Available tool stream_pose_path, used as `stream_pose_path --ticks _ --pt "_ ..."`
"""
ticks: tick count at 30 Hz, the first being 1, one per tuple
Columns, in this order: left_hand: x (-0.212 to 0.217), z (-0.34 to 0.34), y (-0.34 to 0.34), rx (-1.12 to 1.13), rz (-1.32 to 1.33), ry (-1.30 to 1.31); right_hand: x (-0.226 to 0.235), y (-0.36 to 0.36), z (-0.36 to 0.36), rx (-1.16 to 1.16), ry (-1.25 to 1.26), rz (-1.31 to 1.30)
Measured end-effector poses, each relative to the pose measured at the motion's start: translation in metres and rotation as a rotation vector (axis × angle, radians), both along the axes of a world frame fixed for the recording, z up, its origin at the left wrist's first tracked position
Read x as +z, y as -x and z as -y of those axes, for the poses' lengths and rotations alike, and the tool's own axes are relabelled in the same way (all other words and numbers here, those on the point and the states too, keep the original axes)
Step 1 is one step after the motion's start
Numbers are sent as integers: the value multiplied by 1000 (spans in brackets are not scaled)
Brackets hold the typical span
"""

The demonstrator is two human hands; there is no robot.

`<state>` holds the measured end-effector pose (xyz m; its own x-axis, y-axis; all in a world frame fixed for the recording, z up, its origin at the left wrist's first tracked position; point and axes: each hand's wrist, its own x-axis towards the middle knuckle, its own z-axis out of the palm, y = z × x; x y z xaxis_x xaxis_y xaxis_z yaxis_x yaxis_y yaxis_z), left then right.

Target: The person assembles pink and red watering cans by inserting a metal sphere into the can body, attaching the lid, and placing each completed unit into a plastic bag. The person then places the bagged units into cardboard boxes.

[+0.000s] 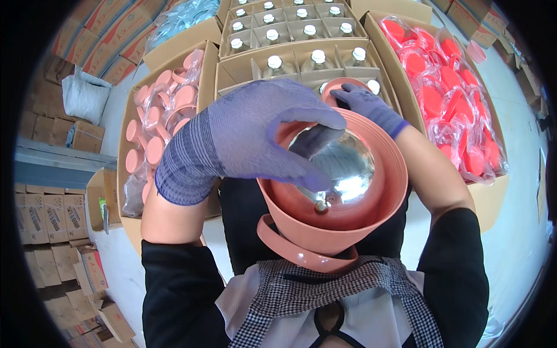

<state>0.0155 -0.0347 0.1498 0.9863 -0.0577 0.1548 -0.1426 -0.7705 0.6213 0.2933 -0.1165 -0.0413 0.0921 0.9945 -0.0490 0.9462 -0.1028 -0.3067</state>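
A salmon-pink plastic jug-like flask shell (271,207) is in front of my body, its wide mouth facing up and its curved handle (304,250) toward me. Inside sits a mirror-silver glass flask liner (342,165), with a small tip on its rounded end. My left hand (264,130), in a purple-grey glove, is closed over the liner from the left, thumb and fingers curved round its dome. Beyond the shell, my gloved right hand (366,105) grips the edge of a round pink plastic piece (332,88). The shell partly hides this hand and piece.
Ahead, divided cartons (232,75) hold silvery liners with white tops. An open carton (125,180) of pink handled parts stands left; another (415,124) of bagged red parts stands right. Blue bagged items (180,23) lie far left. Stacked cartons (49,217) line the left side.
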Motion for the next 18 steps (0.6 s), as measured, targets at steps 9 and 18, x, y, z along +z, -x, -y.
stream_pose_path --ticks 9,18 --pt "-44 -36 16 126 -52 759 -22 -9 -24 -235 -21 138" --pt "-120 -40 -49 508 210 686 56 52 -41 -323 -290 -1397"
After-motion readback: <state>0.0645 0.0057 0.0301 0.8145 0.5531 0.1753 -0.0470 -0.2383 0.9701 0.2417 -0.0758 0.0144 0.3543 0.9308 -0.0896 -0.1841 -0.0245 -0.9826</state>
